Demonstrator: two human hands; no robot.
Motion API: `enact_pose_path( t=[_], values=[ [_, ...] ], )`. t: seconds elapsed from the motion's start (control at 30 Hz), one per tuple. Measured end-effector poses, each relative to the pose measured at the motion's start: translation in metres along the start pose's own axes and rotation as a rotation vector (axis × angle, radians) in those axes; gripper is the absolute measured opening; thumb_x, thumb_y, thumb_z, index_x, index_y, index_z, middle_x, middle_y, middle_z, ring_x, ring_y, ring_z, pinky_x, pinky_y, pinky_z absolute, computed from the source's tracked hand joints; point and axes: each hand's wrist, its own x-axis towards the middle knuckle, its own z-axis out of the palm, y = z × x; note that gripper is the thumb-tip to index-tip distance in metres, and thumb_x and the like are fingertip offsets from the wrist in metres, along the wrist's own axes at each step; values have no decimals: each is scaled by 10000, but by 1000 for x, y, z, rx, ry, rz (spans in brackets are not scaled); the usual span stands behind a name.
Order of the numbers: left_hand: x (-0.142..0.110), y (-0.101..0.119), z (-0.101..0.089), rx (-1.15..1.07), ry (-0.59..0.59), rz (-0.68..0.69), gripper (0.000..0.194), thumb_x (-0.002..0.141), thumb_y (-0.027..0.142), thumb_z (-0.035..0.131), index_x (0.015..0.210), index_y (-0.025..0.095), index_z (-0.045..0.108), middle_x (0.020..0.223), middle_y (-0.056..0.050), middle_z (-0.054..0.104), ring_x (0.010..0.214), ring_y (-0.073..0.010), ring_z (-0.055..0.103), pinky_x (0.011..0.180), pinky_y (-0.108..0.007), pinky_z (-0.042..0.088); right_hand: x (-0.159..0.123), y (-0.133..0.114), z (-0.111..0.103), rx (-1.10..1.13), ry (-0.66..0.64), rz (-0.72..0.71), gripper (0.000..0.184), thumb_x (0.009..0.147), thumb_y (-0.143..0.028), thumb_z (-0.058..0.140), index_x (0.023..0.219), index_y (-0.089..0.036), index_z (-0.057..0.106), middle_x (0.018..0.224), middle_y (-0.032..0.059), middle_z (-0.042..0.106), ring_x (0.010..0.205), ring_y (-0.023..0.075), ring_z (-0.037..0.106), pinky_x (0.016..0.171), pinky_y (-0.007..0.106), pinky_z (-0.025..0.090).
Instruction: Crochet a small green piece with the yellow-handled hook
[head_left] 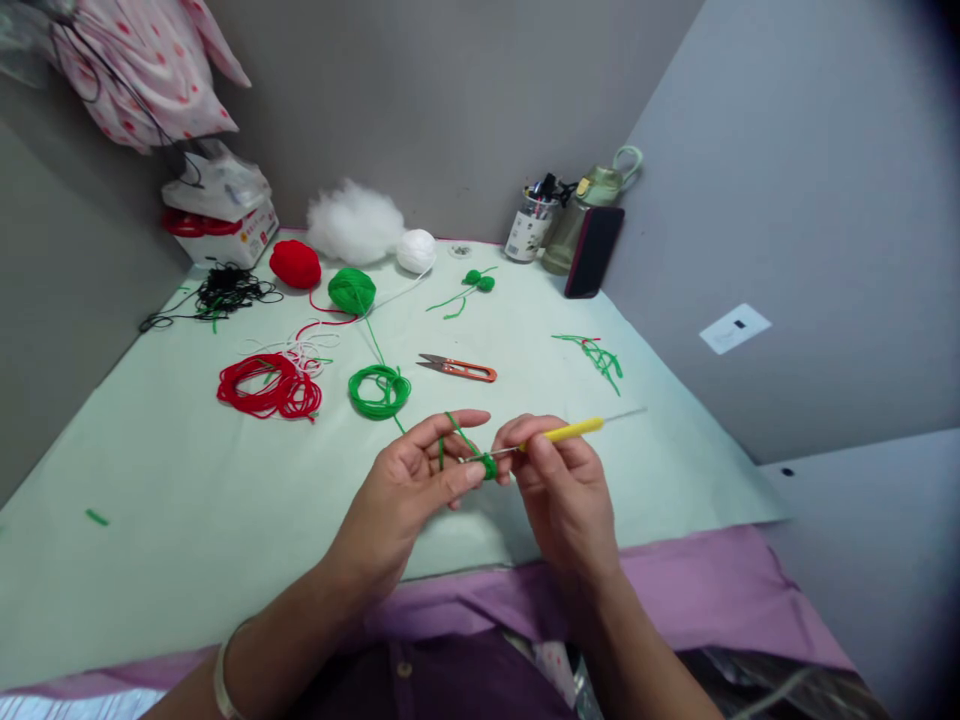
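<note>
Between thumb and fingers, my left hand [409, 485] pinches a small green crochet piece [489, 466]. Green yarn loops over its raised index finger and runs back to a green coil [379, 391] and a green yarn ball [352, 290]. My right hand [566, 490] grips a crochet hook [574, 431] by its yellow handle. The hook's metal tip reaches left to the green piece; whether it is inside a stitch is too small to tell. Beyond my hands lies a pair of orange-handled thread snips [457, 367].
Further back are a red yarn ball [295, 264], a white yarn ball [415, 251], fluffy stuffing [356, 222] and black yarn [229, 291]. A red coil [262, 388] lies left, green scraps [600, 360] right. A phone [595, 253] leans on a bottle [562, 235] beside a pen cup [529, 228].
</note>
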Motion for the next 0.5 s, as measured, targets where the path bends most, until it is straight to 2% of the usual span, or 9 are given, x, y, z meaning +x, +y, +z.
enact_pose_path(
  t=[0.07,0.17,0.23,0.37,0.5],
  values=[
    [0,-4,1,53,17,40,345,789,244,953,1118,230,849,810,9,705,760,-125,666,641,-203,471,-2,4,-1,-98,-22,-83,152,1004,-371,760,963,-258,852,906,30,776,743,141,678,702,271,564],
    [-1,-6,1,56,26,60,304,852,271,908,1145,233,836,816,11,716,773,-139,700,763,-252,523,-4,8,-4,-165,-26,-143,141,1029,-339,728,1019,-268,849,930,32,784,764,149,683,718,288,564],
    [0,-6,1,37,21,66,262,871,267,888,1125,229,840,795,18,711,749,-135,700,814,-274,527,-5,8,-5,-161,-24,-141,139,1034,-333,722,1022,-270,846,930,29,786,776,150,691,722,288,568],
    [1,-3,2,15,10,70,172,863,245,880,1033,227,861,795,20,710,692,-107,647,784,-261,498,-3,5,-3,-93,-8,-99,151,1037,-337,719,987,-255,836,925,24,805,751,131,704,714,262,580],
    [2,-4,0,34,20,59,141,882,258,865,1021,238,868,838,22,690,683,-88,596,769,-248,468,-1,0,0,-13,-10,-68,186,1047,-360,701,953,-232,798,890,22,816,695,118,697,698,247,591]
  ],
)
